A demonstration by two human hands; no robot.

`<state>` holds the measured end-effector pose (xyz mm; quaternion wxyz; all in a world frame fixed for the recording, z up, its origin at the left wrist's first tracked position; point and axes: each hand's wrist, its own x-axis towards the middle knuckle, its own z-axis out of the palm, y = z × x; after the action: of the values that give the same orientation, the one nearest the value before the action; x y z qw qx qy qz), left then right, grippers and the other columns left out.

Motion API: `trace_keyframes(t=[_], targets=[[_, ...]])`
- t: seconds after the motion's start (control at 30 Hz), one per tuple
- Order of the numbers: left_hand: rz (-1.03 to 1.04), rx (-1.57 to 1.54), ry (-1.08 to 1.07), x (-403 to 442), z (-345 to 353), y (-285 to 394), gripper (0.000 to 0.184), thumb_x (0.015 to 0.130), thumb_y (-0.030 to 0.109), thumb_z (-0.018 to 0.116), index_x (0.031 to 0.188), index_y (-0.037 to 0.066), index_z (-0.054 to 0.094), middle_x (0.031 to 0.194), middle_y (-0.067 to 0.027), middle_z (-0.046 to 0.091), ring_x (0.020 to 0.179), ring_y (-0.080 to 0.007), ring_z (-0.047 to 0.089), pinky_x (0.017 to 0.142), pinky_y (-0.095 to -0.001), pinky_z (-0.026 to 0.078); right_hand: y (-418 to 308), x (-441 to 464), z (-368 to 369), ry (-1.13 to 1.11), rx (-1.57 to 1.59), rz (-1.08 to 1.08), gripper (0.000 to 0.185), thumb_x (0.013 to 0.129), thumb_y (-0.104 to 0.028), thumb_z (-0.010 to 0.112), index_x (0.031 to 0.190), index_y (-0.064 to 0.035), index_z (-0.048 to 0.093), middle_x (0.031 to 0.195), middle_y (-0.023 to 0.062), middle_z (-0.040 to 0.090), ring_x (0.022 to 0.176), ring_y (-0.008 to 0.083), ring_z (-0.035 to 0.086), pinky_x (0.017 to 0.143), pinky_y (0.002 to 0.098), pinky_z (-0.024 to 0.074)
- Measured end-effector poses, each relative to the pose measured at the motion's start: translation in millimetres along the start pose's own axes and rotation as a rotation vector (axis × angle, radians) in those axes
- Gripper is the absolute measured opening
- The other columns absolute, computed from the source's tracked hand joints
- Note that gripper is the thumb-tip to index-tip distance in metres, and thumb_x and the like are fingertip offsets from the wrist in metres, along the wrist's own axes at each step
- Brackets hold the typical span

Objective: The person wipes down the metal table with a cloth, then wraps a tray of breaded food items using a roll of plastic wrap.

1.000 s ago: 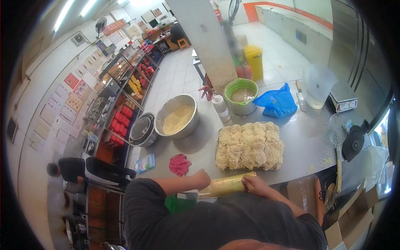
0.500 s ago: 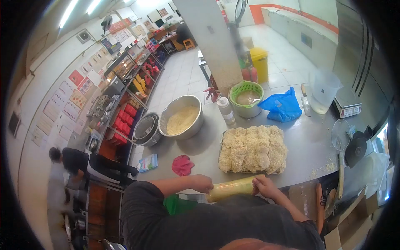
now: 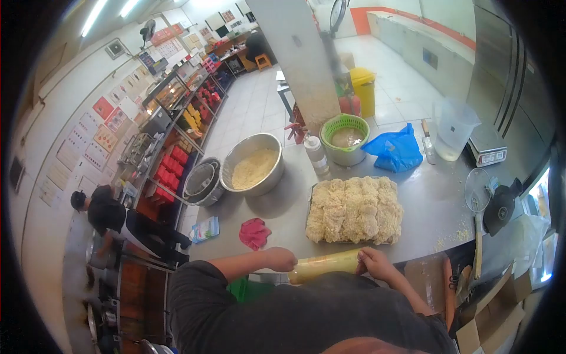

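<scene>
From the head camera, a shiny yellow roll (image 3: 326,266) marked with reddish print is held crosswise at the near edge of the steel table (image 3: 289,221), just on the wearer's side of a heap of crumb-coated pieces (image 3: 355,210). The roll's left end is gripped by the left hand (image 3: 280,259), its right end by the right hand (image 3: 375,264); the hands are held apart, with the roll stretched between them. To the left of the heap, a pink cloth (image 3: 254,233) is left crumpled, with a packet (image 3: 205,230) laid farther left. A metal bowl (image 3: 268,186) partly filled with pale crumbs (image 3: 253,168) is set to the heap's far left side. Just beyond the heap, a spray bottle (image 3: 316,156) and a green basket (image 3: 331,126) are placed, followed by a blue plastic bag (image 3: 396,150). To the heap's right, a long-handled strainer (image 3: 478,219) is laid, and beyond it a clear jug (image 3: 455,133) and a scale (image 3: 489,150) are lined up. Well left of the heap, a co-worker (image 3: 107,211) in dark clothes is seen.
</scene>
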<state>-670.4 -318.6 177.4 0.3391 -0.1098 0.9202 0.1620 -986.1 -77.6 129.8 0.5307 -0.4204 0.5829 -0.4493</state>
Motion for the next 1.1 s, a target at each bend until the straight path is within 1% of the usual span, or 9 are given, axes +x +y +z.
trace_keyframes(t=[0.07, 0.13, 0.37, 0.43, 0.5, 0.57, 0.67, 0.9, 1.1], targets=[[0.011, -0.163, 0.087, 2, 12, -5, 0.022, 0.092, 0.026, 0.064, 0.100, 0.008, 0.073, 0.094, -0.0183, 0.072, 0.090, -0.0418, 0.068, 0.082, -0.0523, 0.054, -8, -8, -1, 0.034, 0.057, 0.028, 0.030, 0.111, -0.025, 0.048, 0.096, -0.0010, 0.059, 0.075, 0.0111, 0.070, 0.069, 0.0201, 0.072, 0.067, 0.0357, 0.0579], [0.389, -0.442, 0.633, -2, 10, -4, 0.016, 0.094, 0.014, 0.059, 0.096, 0.004, 0.072, 0.091, -0.0153, 0.073, 0.087, -0.0349, 0.070, 0.081, -0.0469, 0.055, -11, -12, -6, 0.041, 0.135, 0.076, 0.031, 0.112, -0.026, 0.047, 0.096, -0.0017, 0.057, 0.075, 0.0105, 0.069, 0.069, 0.0204, 0.072, 0.067, 0.0355, 0.0583], [-0.110, -1.038, 0.435, 0, 5, 24, 0.018, 0.101, 0.016, 0.059, 0.096, 0.001, 0.067, 0.082, -0.0093, 0.070, 0.078, -0.0144, 0.068, 0.073, -0.0334, 0.054, -5, -18, -16, 0.070, 0.220, 0.095, 0.031, 0.113, -0.027, 0.045, 0.096, -0.0029, 0.055, 0.076, 0.0066, 0.065, 0.065, 0.0172, 0.069, 0.066, 0.0336, 0.0606], [-0.160, -0.980, 0.515, 9, 7, 27, 0.020, 0.102, 0.019, 0.063, 0.091, 0.002, 0.062, 0.075, -0.0048, 0.069, 0.071, -0.0115, 0.067, 0.068, -0.0302, 0.053, -7, -16, -16, 0.098, 0.156, 0.046, 0.031, 0.113, -0.027, 0.046, 0.095, -0.0033, 0.055, 0.076, 0.0052, 0.064, 0.066, 0.0155, 0.068, 0.066, 0.0323, 0.0602], [-0.187, -0.884, 0.477, 14, 7, 33, 0.026, 0.103, 0.025, 0.059, 0.088, 0.004, 0.058, 0.079, -0.0101, 0.071, 0.074, -0.0199, 0.071, 0.069, -0.0382, 0.054, -12, -16, -12, 0.108, 0.220, 0.087, 0.032, 0.113, -0.028, 0.046, 0.095, -0.0035, 0.055, 0.076, 0.0043, 0.063, 0.067, 0.0146, 0.068, 0.065, 0.0314, 0.0590], [-0.255, -0.231, 0.459, 21, 7, 39, 0.029, 0.104, 0.029, 0.049, 0.090, 0.006, 0.059, 0.083, -0.0155, 0.073, 0.079, -0.0320, 0.073, 0.073, -0.0487, 0.055, -13, -16, -11, 0.113, 0.250, 0.084, 0.032, 0.113, -0.029, 0.046, 0.095, -0.0039, 0.055, 0.075, 0.0041, 0.062, 0.067, 0.0142, 0.068, 0.063, 0.0312, 0.0586], [-0.342, -0.164, 0.376, 23, 3, 53, 0.034, 0.103, 0.034, 0.043, 0.095, 0.007, 0.063, 0.088, -0.0185, 0.073, 0.084, -0.0396, 0.072, 0.078, -0.0563, 0.053, 21, -5, -13, 0.148, 0.121, 0.008, 0.032, 0.113, -0.029, 0.046, 0.094, -0.0042, 0.054, 0.075, 0.0045, 0.062, 0.065, 0.0137, 0.067, 0.062, 0.0316, 0.0589], [-0.471, -0.037, 0.237, 12, -31, 79, 0.046, 0.100, 0.044, 0.042, 0.102, 0.010, 0.072, 0.090, -0.0161, 0.074, 0.087, -0.0359, 0.073, 0.079, -0.0518, 0.054, -4, -11, -13, 0.107, 0.294, 0.110, 0.031, 0.113, -0.027, 0.045, 0.093, -0.0042, 0.053, 0.074, 0.0043, 0.061, 0.065, 0.0146, 0.065, 0.061, 0.0323, 0.0585], [-0.486, -0.096, -0.146, 7, -45, 75, 0.070, 0.104, 0.057, 0.028, 0.092, 0.011, 0.080, 0.095, -0.0125, 0.076, 0.093, -0.0333, 0.072, 0.084, -0.0485, 0.054, -14, -15, -11, 0.043, 0.275, 0.283, 0.031, 0.113, -0.026, 0.043, 0.094, -0.0038, 0.053, 0.073, 0.0046, 0.061, 0.062, 0.0159, 0.065, 0.060, 0.0327, 0.0582]])
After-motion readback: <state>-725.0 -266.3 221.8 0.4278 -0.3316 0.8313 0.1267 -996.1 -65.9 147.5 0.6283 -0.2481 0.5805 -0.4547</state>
